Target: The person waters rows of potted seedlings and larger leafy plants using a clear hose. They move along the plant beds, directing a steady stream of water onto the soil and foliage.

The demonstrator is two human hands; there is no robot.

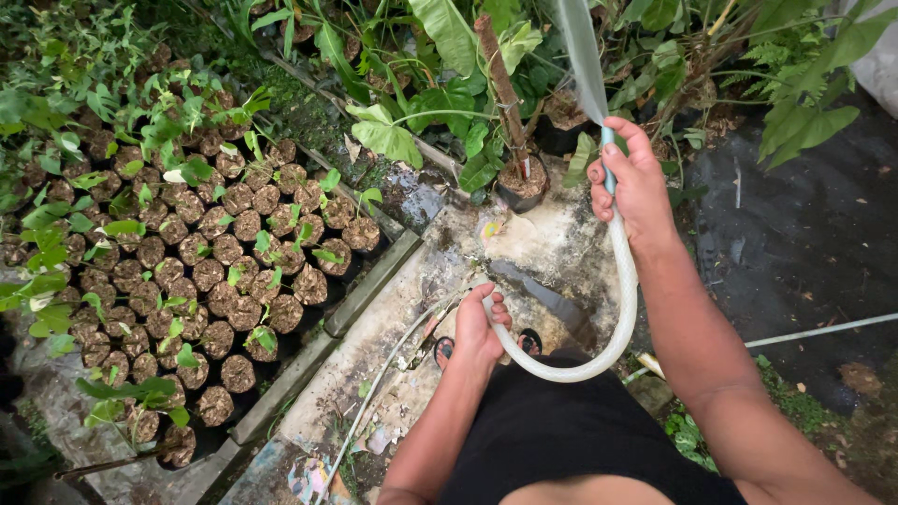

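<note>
My right hand (634, 182) grips the end of a pale translucent hose (617, 318), thumb pressed at the nozzle, and a fan of water (580, 56) sprays up towards the leafy plants at the back. The hose loops down and round to my left hand (480, 327), which is closed around it lower down, over my sandalled feet. A potted plant with a brown stake (519, 182) stands just left of the spray.
A dense bed of several small seedlings in black grow bags (215, 262) fills the left side, bordered by a concrete kerb (369, 285). I stand on a stained concrete slab (543, 243). Black ground sheeting (804, 243) lies right, crossed by a thin white pipe (823, 329).
</note>
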